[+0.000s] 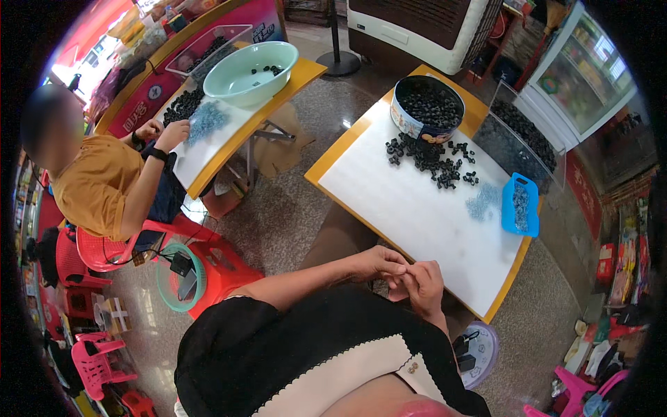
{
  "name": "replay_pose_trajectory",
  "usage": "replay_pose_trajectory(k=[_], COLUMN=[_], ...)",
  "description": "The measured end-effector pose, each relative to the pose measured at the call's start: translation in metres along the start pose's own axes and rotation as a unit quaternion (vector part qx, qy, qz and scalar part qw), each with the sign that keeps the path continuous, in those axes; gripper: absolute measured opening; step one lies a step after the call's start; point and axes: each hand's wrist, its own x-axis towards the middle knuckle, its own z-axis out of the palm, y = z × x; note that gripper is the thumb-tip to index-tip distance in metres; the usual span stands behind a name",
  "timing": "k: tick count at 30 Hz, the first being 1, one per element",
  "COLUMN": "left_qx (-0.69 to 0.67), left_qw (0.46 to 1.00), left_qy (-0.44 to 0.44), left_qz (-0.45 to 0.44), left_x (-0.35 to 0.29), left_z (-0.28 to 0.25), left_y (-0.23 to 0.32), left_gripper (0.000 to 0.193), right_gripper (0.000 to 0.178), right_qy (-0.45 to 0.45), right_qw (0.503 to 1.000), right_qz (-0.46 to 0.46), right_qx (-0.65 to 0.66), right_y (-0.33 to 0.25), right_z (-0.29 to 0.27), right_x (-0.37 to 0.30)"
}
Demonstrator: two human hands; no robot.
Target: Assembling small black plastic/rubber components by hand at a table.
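Observation:
At the near edge of a white-topped table, my left hand and my right hand meet with fingertips pinched together. Whatever they hold is hidden or too small to make out. Beyond them lies a loose heap of small black plastic pieces, spilling from beside a round tin filled with more of the same. Small clear bluish pieces form a pile to the right. Next to it, a blue plastic basket holds more clear pieces.
A transparent bin of black pieces stands beyond the table's right side. At left, a co-worker in an orange shirt handles pieces at another table bearing a pale green basin. A red stool carries a green basket.

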Motion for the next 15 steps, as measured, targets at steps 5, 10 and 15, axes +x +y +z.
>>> replay_pose_trajectory(k=[5,10,15], left_qx=[0.009,0.026,0.056], left_qw=[1.000,0.999,0.996], left_qy=[-0.014,0.035,0.050], left_qz=[0.008,0.026,0.042], left_x=[-0.001,-0.002,-0.004], left_z=[0.000,0.008,0.007], left_y=[0.001,0.003,-0.001], left_gripper=[0.031,0.031,0.031], right_gripper=[0.016,0.017,0.017], right_qy=[-0.012,0.001,-0.016], right_qw=[0.995,0.986,0.987], right_qz=[0.072,0.129,0.133], right_qx=[0.073,0.110,0.093], right_y=[-0.003,-0.008,-0.004], right_z=[0.002,0.005,0.009], right_x=[-0.003,-0.003,-0.004])
